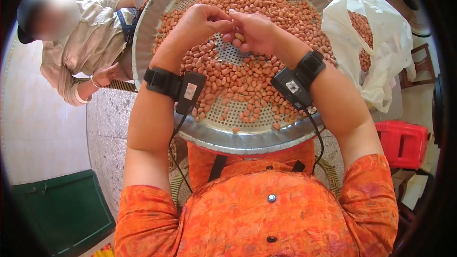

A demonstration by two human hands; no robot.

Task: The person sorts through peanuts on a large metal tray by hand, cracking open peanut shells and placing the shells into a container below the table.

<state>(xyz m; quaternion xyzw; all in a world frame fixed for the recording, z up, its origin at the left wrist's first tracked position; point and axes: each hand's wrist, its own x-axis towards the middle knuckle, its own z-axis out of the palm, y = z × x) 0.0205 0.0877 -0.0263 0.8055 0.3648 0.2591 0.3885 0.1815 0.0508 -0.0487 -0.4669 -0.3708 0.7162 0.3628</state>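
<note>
A wide round metal tray (pixel 228 145) with a perforated bottom holds a spread of shelled, reddish-skinned peanuts (pixel 247 78). Over its middle, my two hands meet just above the nuts. My right hand (pixel 257 31) is curled, with a pale peanut (pixel 239 36) at its bent fingers. Close against it, my left hand (pixel 205 21) has thumb and fingers pinched together; whatever is between them is hidden. Below the hands, a patch of the perforated bottom shows through the peanuts.
At right, a white plastic bag (pixel 376 43) stands open with more peanuts inside. A red plastic stool (pixel 402 143) sits below it. Another person (pixel 95 38) sits at left beside the tray. Cables hang from black devices (pixel 192 92) strapped to both my forearms. A green board (pixel 62 214) lies lower left.
</note>
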